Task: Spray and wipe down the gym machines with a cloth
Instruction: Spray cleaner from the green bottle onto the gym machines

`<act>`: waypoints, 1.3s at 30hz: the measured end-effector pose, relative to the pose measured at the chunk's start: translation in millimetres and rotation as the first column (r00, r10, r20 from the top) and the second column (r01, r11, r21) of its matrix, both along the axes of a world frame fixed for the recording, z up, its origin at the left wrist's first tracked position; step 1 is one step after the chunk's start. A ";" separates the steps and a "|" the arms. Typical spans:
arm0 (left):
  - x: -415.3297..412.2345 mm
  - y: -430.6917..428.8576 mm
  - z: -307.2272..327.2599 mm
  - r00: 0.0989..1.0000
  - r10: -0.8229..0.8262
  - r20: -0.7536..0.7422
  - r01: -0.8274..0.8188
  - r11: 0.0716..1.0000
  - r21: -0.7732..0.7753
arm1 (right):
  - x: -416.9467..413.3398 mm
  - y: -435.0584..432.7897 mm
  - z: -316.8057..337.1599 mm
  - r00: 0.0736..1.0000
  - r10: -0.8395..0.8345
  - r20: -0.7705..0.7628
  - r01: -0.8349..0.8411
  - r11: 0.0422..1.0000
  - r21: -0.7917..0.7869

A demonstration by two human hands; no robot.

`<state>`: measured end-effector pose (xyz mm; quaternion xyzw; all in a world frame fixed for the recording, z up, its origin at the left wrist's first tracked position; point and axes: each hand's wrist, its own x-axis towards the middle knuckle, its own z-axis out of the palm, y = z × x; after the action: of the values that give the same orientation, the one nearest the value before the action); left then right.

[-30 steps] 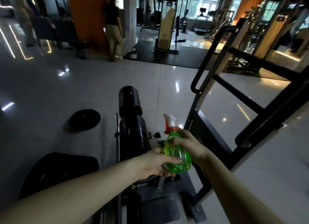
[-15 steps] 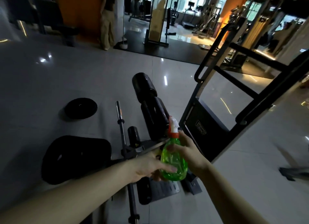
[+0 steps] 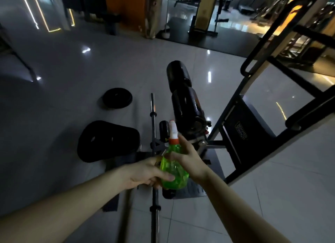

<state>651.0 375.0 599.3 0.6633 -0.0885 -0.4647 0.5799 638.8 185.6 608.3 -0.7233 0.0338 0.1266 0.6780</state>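
A green spray bottle with an orange collar and white nozzle stands upright between both my hands, above a low gym machine. My left hand grips the bottle's belly from the left, thumb across its front. My right hand holds the bottle's neck and shoulder from the right. The machine has stacked black roller pads, a steel bar and a black seat pad. No cloth is in view.
A black weight plate lies on the tiled floor at left. A black angled steel frame rises at right with a foot plate. More gym machines and an orange pillar stand at the back.
The view has tilted further down and shifted right, so the machine sits more central. Both hands keep hold of the bottle, which stays upright.
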 end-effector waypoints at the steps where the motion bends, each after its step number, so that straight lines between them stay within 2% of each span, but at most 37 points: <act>1: -4.9 1.9 -5.7 1.000 0.028 -0.001 -0.028 1.000 0.009 | 1.4 1.7 -7.5 1.000 0.018 -0.016 -0.018 1.000 0.010; 8: -16.8 39.7 -41.9 0.986 0.164 -0.015 -0.163 0.984 0.075 | 12.6 42.2 -46.3 0.987 0.080 -0.137 -0.070 0.994 0.080; 13: 12.0 83.7 -77.9 0.984 0.167 -0.064 -0.161 0.983 0.091 | 42.9 84.8 -79.8 0.971 0.073 -0.226 -0.063 0.997 0.051; 21: 80.3 174.2 -160.7 0.971 0.186 -0.148 -0.165 0.975 0.146 | 103.6 182.2 -178.2 0.940 0.023 -0.342 0.003 0.997 0.076; 26: 94.0 226.9 -212.9 0.961 0.169 -0.219 -0.125 0.971 0.202 | 116.1 239.7 -232.4 0.912 -0.008 -0.411 -0.001 1.000 -0.021; 30: 88.7 253.2 -223.4 0.958 0.149 -0.245 -0.104 0.977 0.187 | 106.1 271.2 -237.3 0.909 -0.068 -0.411 0.037 0.996 -0.083; 35: 90.2 272.2 -214.0 0.957 0.177 -0.230 -0.135 0.973 0.185 | 113.4 286.4 -224.0 0.896 -0.016 -0.444 0.002 0.999 -0.033; 39: 87.1 285.9 -213.0 0.952 0.229 -0.204 -0.191 0.963 0.189 | 122.2 304.6 -212.4 0.909 0.022 -0.416 -0.055 0.996 -0.067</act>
<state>738.1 661.0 386.3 0.6584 0.0879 -0.4779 0.5748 761.1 490.2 395.9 -0.7059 0.1676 0.2893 0.6244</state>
